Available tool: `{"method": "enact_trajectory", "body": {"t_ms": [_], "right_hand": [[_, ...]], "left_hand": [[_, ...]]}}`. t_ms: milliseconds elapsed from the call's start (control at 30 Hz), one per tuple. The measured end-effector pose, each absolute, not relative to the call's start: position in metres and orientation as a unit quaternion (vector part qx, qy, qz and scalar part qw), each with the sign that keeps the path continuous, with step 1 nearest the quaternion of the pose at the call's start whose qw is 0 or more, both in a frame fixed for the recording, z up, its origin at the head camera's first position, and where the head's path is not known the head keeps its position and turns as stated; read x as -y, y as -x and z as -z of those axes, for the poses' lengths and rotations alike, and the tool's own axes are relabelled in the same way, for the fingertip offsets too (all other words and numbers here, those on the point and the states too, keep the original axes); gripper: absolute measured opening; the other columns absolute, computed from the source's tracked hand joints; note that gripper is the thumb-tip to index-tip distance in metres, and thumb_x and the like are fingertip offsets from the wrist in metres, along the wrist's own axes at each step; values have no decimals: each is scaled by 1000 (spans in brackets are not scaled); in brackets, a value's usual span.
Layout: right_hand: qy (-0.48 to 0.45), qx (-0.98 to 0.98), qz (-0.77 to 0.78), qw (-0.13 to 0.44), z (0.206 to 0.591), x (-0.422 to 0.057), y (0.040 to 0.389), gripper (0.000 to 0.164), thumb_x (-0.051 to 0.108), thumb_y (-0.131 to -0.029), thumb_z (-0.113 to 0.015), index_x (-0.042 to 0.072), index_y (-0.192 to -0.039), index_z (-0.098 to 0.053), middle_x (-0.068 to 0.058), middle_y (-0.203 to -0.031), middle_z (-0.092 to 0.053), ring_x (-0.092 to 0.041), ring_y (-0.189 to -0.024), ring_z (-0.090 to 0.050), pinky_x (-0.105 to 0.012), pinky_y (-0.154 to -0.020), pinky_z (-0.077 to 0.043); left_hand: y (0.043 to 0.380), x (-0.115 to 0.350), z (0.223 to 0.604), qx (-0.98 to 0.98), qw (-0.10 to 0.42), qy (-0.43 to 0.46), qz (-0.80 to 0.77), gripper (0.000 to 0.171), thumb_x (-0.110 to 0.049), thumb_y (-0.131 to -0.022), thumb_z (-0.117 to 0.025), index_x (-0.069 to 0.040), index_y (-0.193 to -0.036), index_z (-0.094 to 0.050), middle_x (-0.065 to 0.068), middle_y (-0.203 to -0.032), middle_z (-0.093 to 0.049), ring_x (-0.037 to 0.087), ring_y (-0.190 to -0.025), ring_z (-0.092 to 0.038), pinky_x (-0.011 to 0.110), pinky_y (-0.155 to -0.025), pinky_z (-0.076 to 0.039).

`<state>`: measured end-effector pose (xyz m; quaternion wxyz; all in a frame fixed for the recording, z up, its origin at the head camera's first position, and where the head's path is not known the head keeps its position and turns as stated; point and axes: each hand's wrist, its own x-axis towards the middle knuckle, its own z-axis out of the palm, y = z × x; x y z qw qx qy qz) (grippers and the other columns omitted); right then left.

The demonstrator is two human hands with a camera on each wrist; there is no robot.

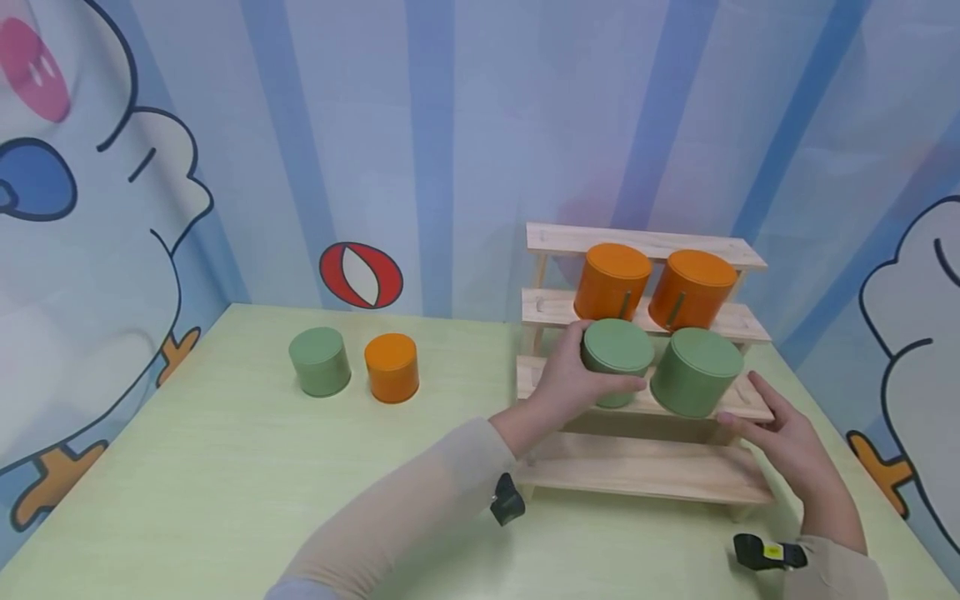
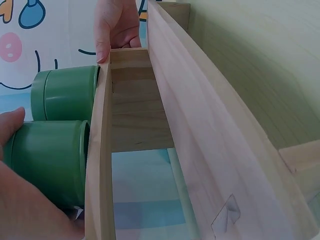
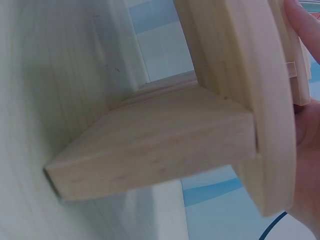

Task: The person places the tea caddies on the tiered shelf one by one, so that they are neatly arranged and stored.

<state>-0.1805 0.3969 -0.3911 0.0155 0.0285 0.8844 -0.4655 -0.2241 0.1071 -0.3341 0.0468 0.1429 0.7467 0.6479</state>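
Note:
A stepped wooden shelf (image 1: 645, 462) stands at the right of the table. My left hand (image 1: 558, 387) grips a green canister (image 1: 618, 346) at the left of the tier above the lowest, with its thumb across the front. Close beside it on the same board sits a second green canister (image 1: 697, 375); both show against the board in the left wrist view. My right hand (image 1: 795, 446) holds the right end of that board, thumb at its front edge. In the right wrist view the board's end hides part of this hand.
Two orange canisters (image 1: 613, 283) (image 1: 692, 290) stand on the tier behind. The top tier (image 1: 645, 240) backs onto a striped curtain (image 1: 495, 150). To the left on the table are another green canister (image 1: 320, 362) and a smaller orange canister (image 1: 392, 368).

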Motion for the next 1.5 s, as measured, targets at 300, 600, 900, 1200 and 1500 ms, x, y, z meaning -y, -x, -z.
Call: {"method": "enact_trajectory", "body": {"t_ms": [300, 600, 900, 1200, 1500], "right_hand": [[-28, -884, 467, 13, 391, -396, 180, 93, 41, -96, -58, 17, -153, 12, -23, -158, 9, -55, -139, -3, -74, -101, -21], [-29, -882, 470, 12, 392, -396, 180, 94, 41, -95, -58, 17, -153, 12, -25, -157, 7, -55, -139, -5, -73, -102, -22], [-33, -883, 467, 16, 391, -396, 179, 94, 42, -95, -58, 18, -153, 12, -23, -158, 9, -55, -139, -2, -74, -101, -20], [-34, -886, 462, 13, 392, -396, 181, 94, 43, -95, -58, 18, -153, 11, -26, -157, 6, -55, -139, -5, -73, -102, -21], [-32, -888, 459, 6, 392, -396, 180, 94, 42, -95, -59, 19, -153, 11, -27, -157, 4, -55, -139, -6, -73, -101, -22]], "left_hand": [[223, -113, 337, -748, 43, -133, -649, 81, -20, -69, -88, -17, -136, -42, -8, -124, -52, 13, -110, -52, 34, -94, -47], [220, -116, 337, -754, 40, -133, -642, 82, -21, -69, -88, -15, -137, -41, -5, -127, -51, 15, -114, -51, 34, -96, -46], [219, -117, 337, -742, 43, -129, -657, 82, -20, -70, -88, -18, -135, -39, -8, -125, -50, 13, -113, -51, 34, -96, -45], [220, -117, 337, -746, 39, -124, -653, 83, -21, -70, -88, -18, -136, -38, -5, -128, -50, 15, -114, -50, 36, -97, -45], [219, -117, 337, -747, 41, -129, -651, 86, -22, -70, -88, -18, -138, -35, -5, -130, -49, 15, -115, -50, 36, -98, -44]]}}
